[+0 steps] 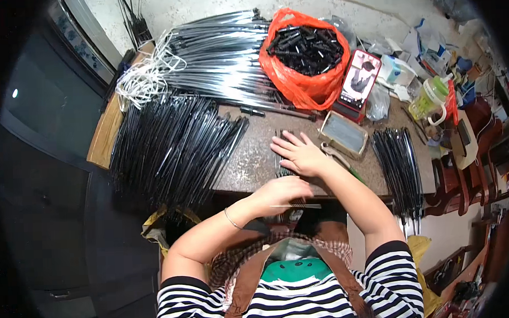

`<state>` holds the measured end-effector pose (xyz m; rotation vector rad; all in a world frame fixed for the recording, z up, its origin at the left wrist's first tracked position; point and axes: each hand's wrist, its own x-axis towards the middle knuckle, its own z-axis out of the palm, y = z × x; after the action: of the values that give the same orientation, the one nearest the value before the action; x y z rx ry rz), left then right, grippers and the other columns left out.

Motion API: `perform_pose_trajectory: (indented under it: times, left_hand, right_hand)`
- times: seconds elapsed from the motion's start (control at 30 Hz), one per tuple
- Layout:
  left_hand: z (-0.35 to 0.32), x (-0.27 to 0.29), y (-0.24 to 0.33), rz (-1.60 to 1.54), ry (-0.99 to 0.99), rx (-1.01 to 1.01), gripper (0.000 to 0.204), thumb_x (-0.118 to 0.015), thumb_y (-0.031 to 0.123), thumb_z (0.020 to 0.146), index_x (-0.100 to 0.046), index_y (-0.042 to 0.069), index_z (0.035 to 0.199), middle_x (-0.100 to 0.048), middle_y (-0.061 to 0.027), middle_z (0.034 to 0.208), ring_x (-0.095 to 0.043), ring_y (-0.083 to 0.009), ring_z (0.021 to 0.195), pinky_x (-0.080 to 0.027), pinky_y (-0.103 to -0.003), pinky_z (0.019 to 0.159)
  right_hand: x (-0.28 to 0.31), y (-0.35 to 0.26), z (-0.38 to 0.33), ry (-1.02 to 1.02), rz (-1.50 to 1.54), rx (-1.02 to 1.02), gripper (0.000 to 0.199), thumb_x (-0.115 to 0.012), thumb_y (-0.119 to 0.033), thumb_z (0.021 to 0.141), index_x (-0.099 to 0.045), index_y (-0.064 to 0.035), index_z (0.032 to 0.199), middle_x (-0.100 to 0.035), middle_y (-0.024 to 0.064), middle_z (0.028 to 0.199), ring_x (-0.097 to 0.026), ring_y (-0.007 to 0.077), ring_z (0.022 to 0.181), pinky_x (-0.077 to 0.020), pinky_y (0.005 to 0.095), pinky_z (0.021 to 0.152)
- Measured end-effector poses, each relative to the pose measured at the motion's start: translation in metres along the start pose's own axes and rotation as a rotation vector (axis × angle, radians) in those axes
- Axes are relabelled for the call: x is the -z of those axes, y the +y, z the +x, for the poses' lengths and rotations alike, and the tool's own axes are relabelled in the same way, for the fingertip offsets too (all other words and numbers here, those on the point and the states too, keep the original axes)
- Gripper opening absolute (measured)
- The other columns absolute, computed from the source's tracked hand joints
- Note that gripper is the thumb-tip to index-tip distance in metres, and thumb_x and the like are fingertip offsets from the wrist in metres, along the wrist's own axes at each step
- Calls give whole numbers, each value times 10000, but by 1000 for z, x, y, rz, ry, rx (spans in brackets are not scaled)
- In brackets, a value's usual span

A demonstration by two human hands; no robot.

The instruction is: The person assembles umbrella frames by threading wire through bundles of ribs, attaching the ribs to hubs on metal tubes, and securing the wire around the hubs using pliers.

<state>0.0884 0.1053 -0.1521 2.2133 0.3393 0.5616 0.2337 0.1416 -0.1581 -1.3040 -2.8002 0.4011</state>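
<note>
My right hand (pixel 300 155) lies flat on the brown tabletop, its fingers spread over a few short, thin black rods (pixel 278 165). Just below it, at the table's front edge, my left hand (pixel 283 193) is curled with its fingers bent downward. Thin pale metal rods (pixel 295 206) stick out sideways at its fingers, seemingly gripped there; the fingertips are partly hidden. Right of my right hand are pliers (pixel 344 162) with green on the handle and a shallow rectangular box (pixel 344 133) with a grey inside.
A big pile of black rods (pixel 173 145) covers the left, with silver rods (pixel 220 53) and white cords (pixel 145 78) behind. A red plastic bag (pixel 305 93) holds black tubes. A phone (pixel 359 82) leans upright. More black rods (pixel 397 165) overhang the right edge, near a green bottle (pixel 429 97).
</note>
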Motion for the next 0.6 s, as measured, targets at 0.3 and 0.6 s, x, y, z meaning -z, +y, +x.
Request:
perform_pose_trajectory:
  times: [0.3,0.6]
  left_hand:
    - [-11,-13,33,497,-413,-458,683,-566,219,497,-320,29,1106,-393,-150,998,-366,-261,983,-209,-405,900]
    - [-25,2,86,2,243,-46,485,-644,263,526,-482,10,907,-529,-140,867,-517,-282,808,-393,-325,753]
  right_hand:
    - [-10,-15,-21,121,-9,38,440,-368,-337,770,-295,-167,1170,-248,8,1235,-172,199,1159,-119,449,920]
    - [20,-38,-62,-25,823,-72,417,-294,-354,809,-367,-80,1115,-337,100,1175,-283,212,1108,-167,368,924]
